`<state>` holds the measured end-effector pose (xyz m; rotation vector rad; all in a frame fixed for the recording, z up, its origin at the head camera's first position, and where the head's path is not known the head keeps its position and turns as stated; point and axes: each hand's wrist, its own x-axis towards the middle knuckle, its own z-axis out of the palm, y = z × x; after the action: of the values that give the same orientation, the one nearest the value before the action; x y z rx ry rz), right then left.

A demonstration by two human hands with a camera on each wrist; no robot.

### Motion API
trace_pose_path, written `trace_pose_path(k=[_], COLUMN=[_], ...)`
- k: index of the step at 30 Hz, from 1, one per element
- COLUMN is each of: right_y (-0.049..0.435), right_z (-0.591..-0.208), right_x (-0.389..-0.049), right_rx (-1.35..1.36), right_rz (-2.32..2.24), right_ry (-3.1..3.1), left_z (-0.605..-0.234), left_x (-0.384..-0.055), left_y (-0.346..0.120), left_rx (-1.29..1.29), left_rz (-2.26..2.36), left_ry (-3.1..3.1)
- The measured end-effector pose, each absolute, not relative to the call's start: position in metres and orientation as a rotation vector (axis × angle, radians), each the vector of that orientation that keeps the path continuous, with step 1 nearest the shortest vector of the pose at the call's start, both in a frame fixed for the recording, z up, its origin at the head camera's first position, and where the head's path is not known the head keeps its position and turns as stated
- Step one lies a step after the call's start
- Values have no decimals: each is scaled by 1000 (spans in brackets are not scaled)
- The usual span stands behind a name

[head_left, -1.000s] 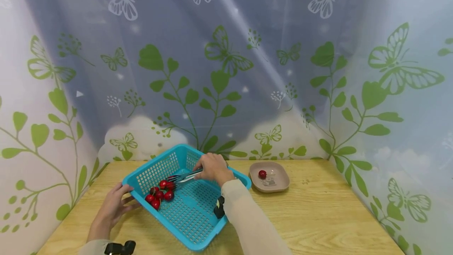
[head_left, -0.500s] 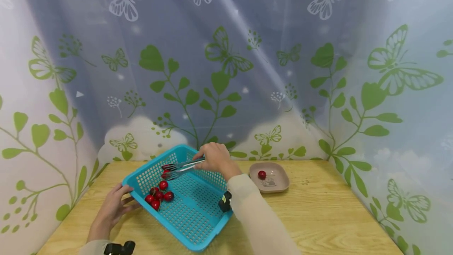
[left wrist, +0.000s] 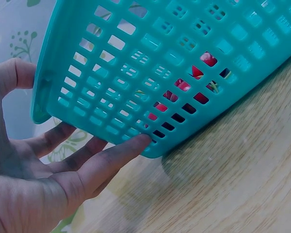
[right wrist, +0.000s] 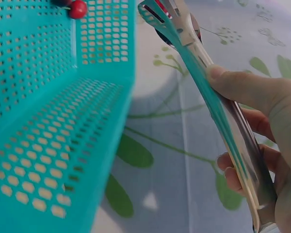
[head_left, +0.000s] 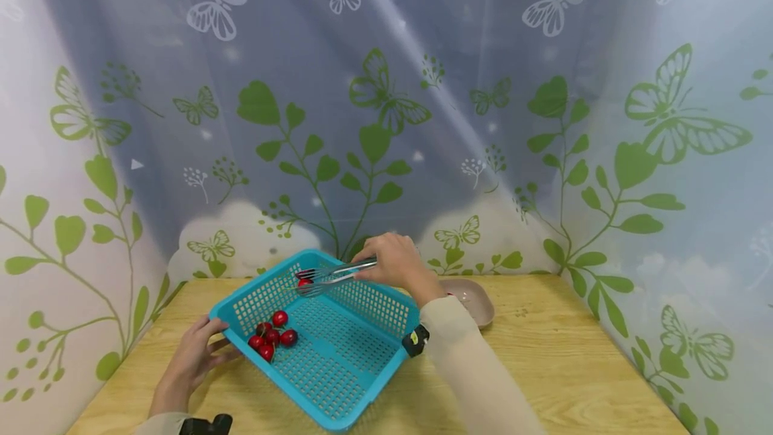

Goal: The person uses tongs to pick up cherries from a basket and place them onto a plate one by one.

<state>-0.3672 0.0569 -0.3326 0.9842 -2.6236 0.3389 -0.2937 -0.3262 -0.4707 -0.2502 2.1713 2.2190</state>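
Note:
Metal tongs (right wrist: 228, 126) are gripped in my right hand (head_left: 395, 260), raised over the back of the blue plastic basket (head_left: 338, 415). Between the tong tips is a red cherry (head_left: 305, 284), partly covered by the slotted ends. My left hand (left wrist: 63, 170) holds the basket's left corner, thumb and fingers against its rim and perforated wall. Several cherries (head_left: 272, 336) lie clustered inside the basket near that corner; in the left wrist view they show red through the holes.
Behind my right forearm, a small beige square dish (head_left: 477, 301) is partly hidden, with a bit of red at its covered edge. The wooden tabletop (head_left: 543, 368) ends at a patterned curtain (head_left: 386, 153) at the back and sides.
The tongs went from among the cherries up out of the cluster with one cherry, then to the right. My right forearm now covers part of the dish. The left hand and basket stay put.

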Motion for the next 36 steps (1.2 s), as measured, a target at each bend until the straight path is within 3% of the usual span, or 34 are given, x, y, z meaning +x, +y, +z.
trace_pose_path(k=[15,36], right_y=[134,229], right_z=[-316,-339], right_x=[-355,-354], right_rx=[972,768], right_rz=[348,359], right_ry=[-2440,-2517], left_z=[-471,-474], left_x=[-295,-295], left_y=[-330,-328], left_rx=[-240,-233], left_rz=[2207,2197], left_ry=[2183,2189])
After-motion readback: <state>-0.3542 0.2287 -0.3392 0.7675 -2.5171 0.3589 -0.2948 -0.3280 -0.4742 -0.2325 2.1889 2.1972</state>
